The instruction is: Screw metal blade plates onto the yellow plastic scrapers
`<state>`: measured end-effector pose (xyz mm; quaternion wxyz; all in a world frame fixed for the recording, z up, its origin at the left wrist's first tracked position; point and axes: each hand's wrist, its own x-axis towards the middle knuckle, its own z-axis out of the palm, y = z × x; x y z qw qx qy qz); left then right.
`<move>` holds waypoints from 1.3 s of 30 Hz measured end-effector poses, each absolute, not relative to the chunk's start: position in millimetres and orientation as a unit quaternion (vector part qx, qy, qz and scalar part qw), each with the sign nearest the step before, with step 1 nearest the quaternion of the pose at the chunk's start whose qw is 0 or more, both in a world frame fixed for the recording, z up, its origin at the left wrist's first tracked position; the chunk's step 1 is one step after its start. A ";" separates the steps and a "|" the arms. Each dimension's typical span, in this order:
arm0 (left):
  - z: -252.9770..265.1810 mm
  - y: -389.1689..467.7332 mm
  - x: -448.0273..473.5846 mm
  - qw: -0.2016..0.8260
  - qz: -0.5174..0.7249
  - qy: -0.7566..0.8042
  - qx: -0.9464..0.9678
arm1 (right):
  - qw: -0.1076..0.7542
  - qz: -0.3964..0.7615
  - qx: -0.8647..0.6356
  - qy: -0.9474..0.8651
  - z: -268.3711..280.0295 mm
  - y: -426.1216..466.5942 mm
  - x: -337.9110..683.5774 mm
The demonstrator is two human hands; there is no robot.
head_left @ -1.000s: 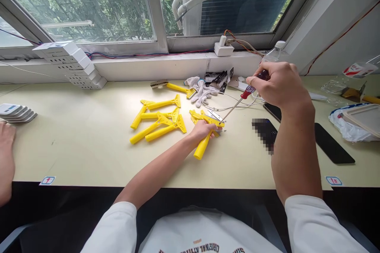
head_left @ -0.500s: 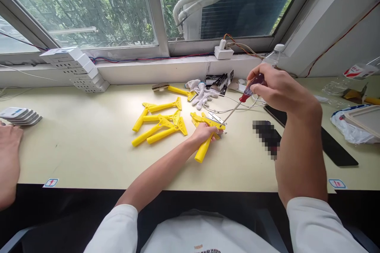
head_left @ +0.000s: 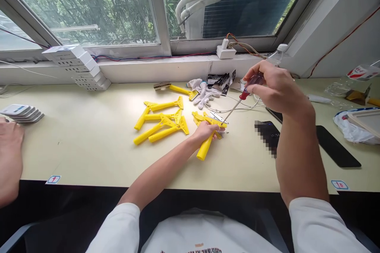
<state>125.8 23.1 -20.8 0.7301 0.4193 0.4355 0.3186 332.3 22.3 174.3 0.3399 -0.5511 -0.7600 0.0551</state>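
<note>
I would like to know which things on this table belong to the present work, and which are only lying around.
In the work:
yellow scraper in the left hand
screwdriver in the right hand
probably the yellow pieces grouped to the left

Apparently just lying about:
black slab
plastic bag
stacked white boxes

Upside-down "ORIGINAL" on the white shirt — apparent red "10" on table label
</note>
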 end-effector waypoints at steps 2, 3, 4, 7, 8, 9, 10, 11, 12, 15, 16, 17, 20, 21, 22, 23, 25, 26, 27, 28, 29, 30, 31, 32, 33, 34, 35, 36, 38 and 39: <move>-19.9 21.7 125.6 0.726 0.317 0.436 0.427 | 0.326 -0.024 -0.622 -0.711 170.7 22.2 321.7; -18.6 20.7 125.6 0.723 0.318 0.440 0.428 | 0.318 -0.060 -0.658 -0.680 169.2 22.1 318.1; -17.0 19.6 125.7 0.719 0.318 0.445 0.429 | 0.308 -0.081 -0.683 -0.657 168.3 21.9 316.3; -11.8 15.9 126.6 0.717 0.318 0.451 0.426 | 0.297 -0.047 -0.668 -0.681 170.2 19.7 320.6; -10.7 14.7 127.1 0.719 0.316 0.449 0.427 | 0.302 -0.017 -0.640 -0.707 172.0 18.4 323.8; -10.0 13.7 127.7 0.722 0.314 0.444 0.428 | 0.309 0.012 -0.613 -0.727 174.1 16.9 326.8; -9.9 12.9 128.4 0.725 0.312 0.436 0.431 | 0.316 0.040 -0.591 -0.741 176.0 15.2 329.1; -10.2 12.4 129.1 0.728 0.310 0.430 0.434 | 0.320 0.058 -0.578 -0.749 177.6 13.5 330.3; -10.8 12.1 130.0 0.731 0.307 0.425 0.436 | 0.320 0.061 -0.574 -0.751 178.6 11.9 330.3; -12.6 12.5 132.2 0.737 0.301 0.421 0.435 | 0.315 -0.014 -0.627 -0.713 178.5 9.7 326.7; -12.9 13.0 132.8 0.738 0.300 0.421 0.434 | 0.310 -0.039 -0.647 -0.695 178.0 9.9 325.8; -13.2 13.6 133.2 0.739 0.300 0.421 0.432 | 0.305 -0.050 -0.659 -0.686 177.6 10.5 325.8; -13.7 15.4 133.7 0.741 0.302 0.416 0.432 | 0.301 -0.012 -0.634 -0.712 178.9 12.8 330.9; -13.9 15.9 133.7 0.741 0.304 0.414 0.432 | 0.309 0.011 -0.612 -0.728 180.1 13.4 333.5; -14.2 16.3 133.6 0.741 0.307 0.413 0.431 | 0.317 0.036 -0.592 -0.740 181.3 13.8 336.0; -14.3 16.6 133.5 0.741 0.309 0.412 0.430 | 0.323 0.063 -0.573 -0.750 182.5 14.0 337.9; -14.4 16.7 133.2 0.742 0.311 0.415 0.425 | 0.320 0.091 -0.554 -0.763 183.6 14.2 338.8; -14.4 16.6 133.1 0.743 0.310 0.417 0.422 | 0.315 0.081 -0.562 -0.761 183.4 14.3 337.9; -14.2 16.5 133.0 0.743 0.309 0.419 0.421 | 0.308 0.055 -0.583 -0.750 182.7 14.6 336.4; -14.0 16.3 133.0 0.743 0.307 0.420 0.420 | 0.301 0.020 -0.609 -0.734 181.6 15.2 334.6; -13.7 16.0 132.9 0.744 0.307 0.420 0.419 | 0.294 -0.012 -0.632 -0.717 180.4 15.9 333.2; -13.4 15.8 133.0 0.745 0.306 0.420 0.418 | 0.289 -0.035 -0.646 -0.706 179.3 16.8 332.5; -13.1 15.7 133.1 0.746 0.307 0.419 0.416 | 0.286 -0.041 -0.648 -0.705 178.5 17.6 332.7; -12.8 15.5 133.2 0.746 0.308 0.420 0.414 | 0.287 -0.034 -0.638 -0.713 178.1 18.3 334.1; -12.6 15.5 133.4 0.746 0.310 0.422 0.412 | 0.292 -0.017 -0.621 -0.728 178.1 18.8 336.4; -12.3 15.5 133.6 0.746 0.311 0.424 0.410 | 0.301 0.007 -0.600 -0.741 178.5 18.8 339.2; -12.1 15.5 133.8 0.745 0.312 0.426 0.408 | 0.313 0.035 -0.580 -0.751 179.1 18.5 342.1; -12.1 15.6 134.1 0.745 0.313 0.428 0.406 | 0.325 0.061 -0.563 -0.757 179.8 18.0 344.7; -12.1 15.7 134.5 0.745 0.314 0.429 0.403 | 0.337 0.096 -0.540 -0.765 180.4 16.7 347.1; -12.2 15.7 134.6 0.746 0.314 0.429 0.402 | 0.332 0.098 -0.540 -0.767 180.0 16.4 346.7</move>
